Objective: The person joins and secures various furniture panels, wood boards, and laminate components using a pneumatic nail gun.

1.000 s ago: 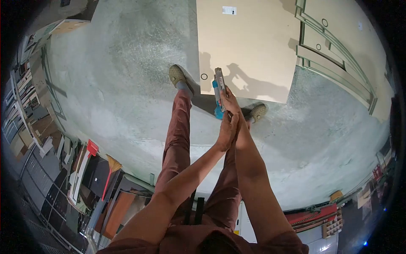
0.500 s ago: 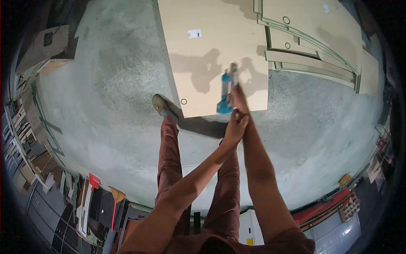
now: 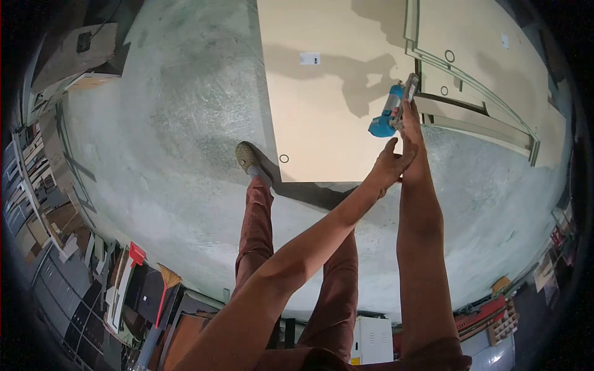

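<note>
A blue and silver power tool [image 3: 386, 117] with a flat grey base is in my right hand [image 3: 409, 123], tilted above the right edge of a large beige panel [image 3: 334, 117]. The fingers of this hand are partly hidden behind the tool and its base. Just below, by the right wrist, my left hand [image 3: 392, 164] has its thumb and fingers apart and holds nothing. Whether it touches the wrist is hard to tell.
Stacked cut panels [image 3: 476, 120] lie at the upper right. My shoe [image 3: 247, 157] is beside the panel's lower left corner. A red dustpan [image 3: 137, 253], a broom [image 3: 168, 276] and a white cabinet [image 3: 374, 339] are along the bottom. Boards line the left side.
My right hand and the tool have moved right and slightly up in view. My left hand has shifted right too, its fingers now spread by the wrist. The view has shifted, with the panel further right.
</note>
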`<state>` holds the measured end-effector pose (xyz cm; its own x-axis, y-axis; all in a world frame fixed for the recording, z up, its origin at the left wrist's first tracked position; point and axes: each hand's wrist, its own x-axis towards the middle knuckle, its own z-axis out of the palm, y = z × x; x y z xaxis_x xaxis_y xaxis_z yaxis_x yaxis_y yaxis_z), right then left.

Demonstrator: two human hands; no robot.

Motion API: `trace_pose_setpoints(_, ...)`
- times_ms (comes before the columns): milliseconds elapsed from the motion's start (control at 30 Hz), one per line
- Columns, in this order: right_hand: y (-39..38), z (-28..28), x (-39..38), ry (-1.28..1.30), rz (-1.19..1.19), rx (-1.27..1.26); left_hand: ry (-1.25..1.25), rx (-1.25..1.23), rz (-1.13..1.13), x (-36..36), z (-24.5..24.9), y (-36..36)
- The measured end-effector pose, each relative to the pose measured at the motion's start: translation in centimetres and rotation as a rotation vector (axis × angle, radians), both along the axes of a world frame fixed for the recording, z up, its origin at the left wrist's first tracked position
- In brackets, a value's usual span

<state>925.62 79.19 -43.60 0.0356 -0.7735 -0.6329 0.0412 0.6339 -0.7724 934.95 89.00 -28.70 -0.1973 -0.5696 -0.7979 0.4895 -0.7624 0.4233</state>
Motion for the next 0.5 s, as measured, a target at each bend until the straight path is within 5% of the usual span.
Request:
trace_pose_setpoints(200,0.7,-1.7,5.3,0.269,0.148,0.018,0.030,-0.027,0.066,4.6,2.3,2.5)
trace_pose_setpoints(500,3.6,2.7,23.4,0.130,0.534,-0.014,-0.057,-0.032,0.259,15.2,3.3,6.0)
